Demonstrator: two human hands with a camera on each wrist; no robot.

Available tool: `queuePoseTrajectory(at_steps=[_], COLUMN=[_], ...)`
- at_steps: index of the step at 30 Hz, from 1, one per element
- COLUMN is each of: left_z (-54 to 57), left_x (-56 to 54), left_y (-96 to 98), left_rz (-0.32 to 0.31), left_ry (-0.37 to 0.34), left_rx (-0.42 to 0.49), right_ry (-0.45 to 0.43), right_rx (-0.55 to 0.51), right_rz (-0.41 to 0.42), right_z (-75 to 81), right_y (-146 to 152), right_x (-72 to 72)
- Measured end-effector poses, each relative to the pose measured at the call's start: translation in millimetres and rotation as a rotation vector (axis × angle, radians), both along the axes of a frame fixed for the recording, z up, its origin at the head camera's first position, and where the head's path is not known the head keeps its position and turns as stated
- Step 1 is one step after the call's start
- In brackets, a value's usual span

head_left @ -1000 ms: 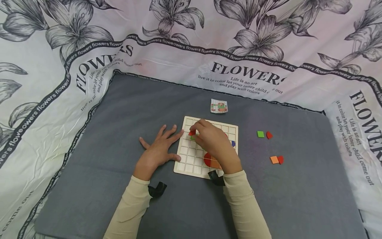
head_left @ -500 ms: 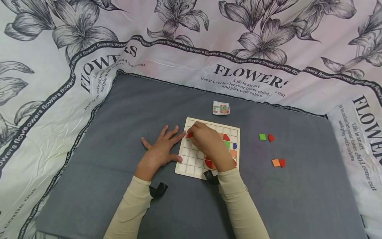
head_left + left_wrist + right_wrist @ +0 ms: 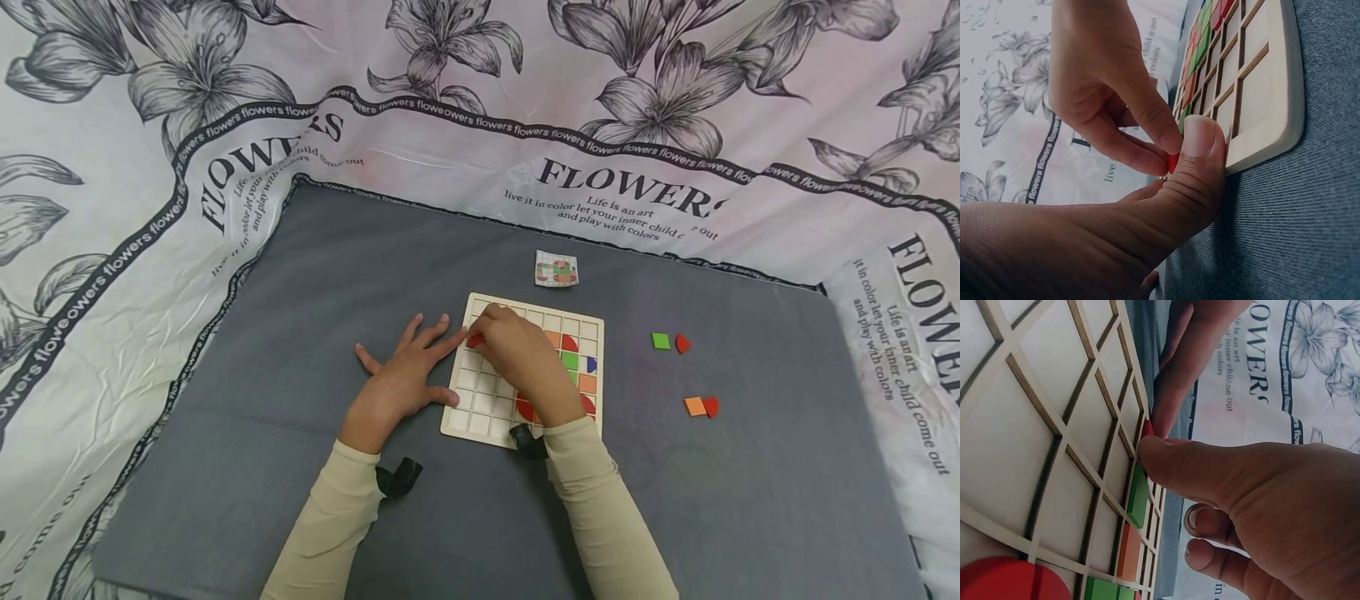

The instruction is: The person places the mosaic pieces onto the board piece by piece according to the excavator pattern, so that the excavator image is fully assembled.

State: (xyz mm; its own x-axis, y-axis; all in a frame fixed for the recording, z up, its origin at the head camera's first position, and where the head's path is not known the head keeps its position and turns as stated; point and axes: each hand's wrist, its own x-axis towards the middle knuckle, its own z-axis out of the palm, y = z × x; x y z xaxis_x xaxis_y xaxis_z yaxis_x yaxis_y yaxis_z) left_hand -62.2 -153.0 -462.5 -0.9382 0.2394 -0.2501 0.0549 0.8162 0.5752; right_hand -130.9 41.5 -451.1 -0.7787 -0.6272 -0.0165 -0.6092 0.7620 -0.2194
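My right hand (image 3: 521, 354) pinches a small red piece (image 3: 476, 340) between thumb and fingers, at the left side of a wooden grid board (image 3: 482, 402). In the left wrist view only a sliver of this red piece (image 3: 1172, 164) shows between the fingertips. My left hand (image 3: 401, 379) lies with fingers spread, its thumb and index finger against the board's left edge. Set into the board's cells are a green piece (image 3: 1138, 497), an orange piece (image 3: 1127, 553), a red quarter circle (image 3: 569, 342) and a blue half circle (image 3: 592, 364). My right hand and forearm hide several cells.
To the board's right lie a green square (image 3: 661, 341) beside a red rounded piece (image 3: 682, 343). Nearer me, an orange square (image 3: 695, 406) touches another red piece (image 3: 711, 406). A printed pattern card (image 3: 557, 269) lies behind the board. Floral cloth (image 3: 442, 133) hangs around the grey table (image 3: 360, 250).
My right hand has moved slightly left with the red piece, down to the cells at the board's left edge. My left hand keeps its place. The head view has shifted a little.
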Motion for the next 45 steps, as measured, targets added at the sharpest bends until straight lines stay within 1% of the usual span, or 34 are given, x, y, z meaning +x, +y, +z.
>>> queuePoseTrajectory(at_steps=[7, 13, 24, 32, 40, 45], left_z=[0.8, 1.3, 1.4, 1.2, 0.1, -0.1], left_x=[-0.7, -0.6, 0.4, 0.9, 1.1, 0.7], left_y=[0.8, 1.6, 0.8, 0.3, 1.6, 2.0], left_rz=[0.002, 0.009, 0.006, 0.006, 0.006, 0.005], left_ry=[-0.008, -0.01, -0.001, -0.007, -0.01, -0.007], left_rx=[-0.006, -0.007, -0.004, -0.002, -0.001, -0.007], right_ry=[-0.01, 0.003, 0.011, -0.008, -0.041, -0.072], right_rx=[-0.013, -0.02, -0.005, -0.034, -0.065, -0.113], right_rz=[0.001, 0.007, -0.009, -0.023, -0.077, -0.119], right_z=[0.0, -1.2, -0.5, 6.9, 17.3, 26.2], right_y=[0.3, 0.2, 2.5, 7.8, 19.1, 33.3], right_x=[0.1, 0.6, 2.2, 8.9, 19.5, 28.3])
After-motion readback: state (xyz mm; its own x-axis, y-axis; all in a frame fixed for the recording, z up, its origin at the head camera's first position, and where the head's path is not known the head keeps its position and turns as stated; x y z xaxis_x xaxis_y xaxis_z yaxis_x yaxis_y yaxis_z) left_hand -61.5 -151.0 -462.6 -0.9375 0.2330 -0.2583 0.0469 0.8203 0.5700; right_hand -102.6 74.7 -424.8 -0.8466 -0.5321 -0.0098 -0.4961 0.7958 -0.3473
